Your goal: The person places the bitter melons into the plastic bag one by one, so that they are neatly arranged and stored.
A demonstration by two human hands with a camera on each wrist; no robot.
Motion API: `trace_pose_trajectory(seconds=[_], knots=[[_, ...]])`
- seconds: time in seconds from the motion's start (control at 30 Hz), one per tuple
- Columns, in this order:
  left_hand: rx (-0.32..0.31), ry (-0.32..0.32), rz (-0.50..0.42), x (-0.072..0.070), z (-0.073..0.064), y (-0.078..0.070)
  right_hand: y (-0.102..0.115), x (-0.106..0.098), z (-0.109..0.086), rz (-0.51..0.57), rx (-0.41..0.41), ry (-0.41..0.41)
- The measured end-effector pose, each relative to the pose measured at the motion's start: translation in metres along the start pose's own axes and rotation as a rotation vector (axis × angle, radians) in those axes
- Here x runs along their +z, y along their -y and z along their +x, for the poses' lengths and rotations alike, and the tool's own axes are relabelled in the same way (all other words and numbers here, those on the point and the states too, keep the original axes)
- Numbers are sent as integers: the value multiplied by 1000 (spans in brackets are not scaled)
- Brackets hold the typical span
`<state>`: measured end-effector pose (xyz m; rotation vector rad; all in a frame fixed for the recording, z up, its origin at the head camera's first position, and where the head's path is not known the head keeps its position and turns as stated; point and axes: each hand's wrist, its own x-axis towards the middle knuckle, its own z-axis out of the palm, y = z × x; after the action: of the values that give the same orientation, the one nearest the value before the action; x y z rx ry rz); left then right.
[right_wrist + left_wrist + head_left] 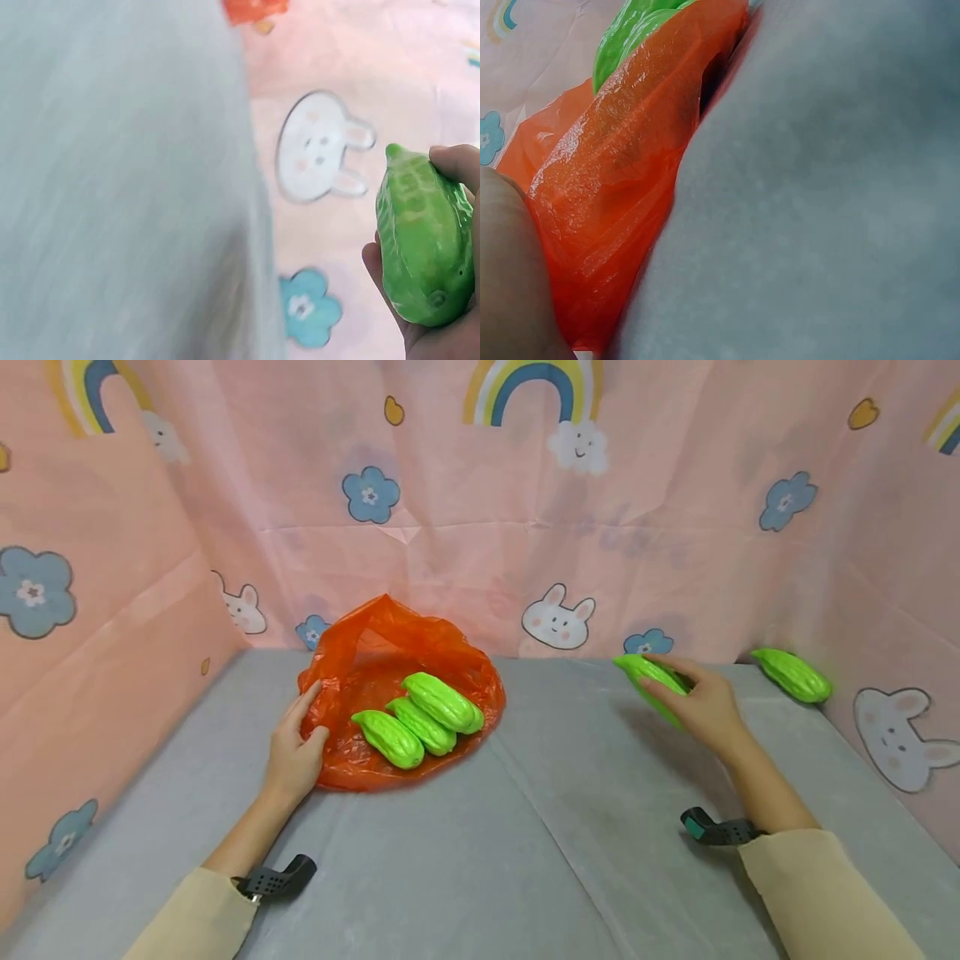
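In the head view my left hand (294, 758) holds the left rim of an orange plastic bag (352, 768), its thumb toward the bag's opening. Several light green bitter melons (390, 739) lie together inside the wide-mouthed bag. The left wrist view shows the bag's crinkled side (622, 172) up close, with green melon (634, 37) at the top. Off to the right, my right hand (701, 702) grips another bitter melon (645, 672) above the table, its pointed end toward the left. The right wrist view shows this melon (424, 232) between thumb and fingers.
One more bitter melon (791, 675) lies in the far right corner against the cloth wall. A grey cloth covers the table (480, 868). Pink printed cloth (465, 552) hangs at the back and along both sides.
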<state>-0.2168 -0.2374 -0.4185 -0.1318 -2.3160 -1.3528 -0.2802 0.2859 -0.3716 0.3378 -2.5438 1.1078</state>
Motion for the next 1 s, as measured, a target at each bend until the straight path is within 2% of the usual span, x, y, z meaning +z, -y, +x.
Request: trace_pose_trajectory(seconds=[0.3,0.47,0.6,0.83,1.0], knots=[[-5,-5,7,-2,-1,2,48,19,20,147,-43,9],[-3,-3,10,-1,0,2,76,31,25,209,-50,84],[2,-5,13,-1,1,2,96,40,28,255,-88,138],[9,0,-4,1,2,2,127,61,37,343,-175,156],[7,2,-3,2,2,3,149,76,39,414,-228,200]])
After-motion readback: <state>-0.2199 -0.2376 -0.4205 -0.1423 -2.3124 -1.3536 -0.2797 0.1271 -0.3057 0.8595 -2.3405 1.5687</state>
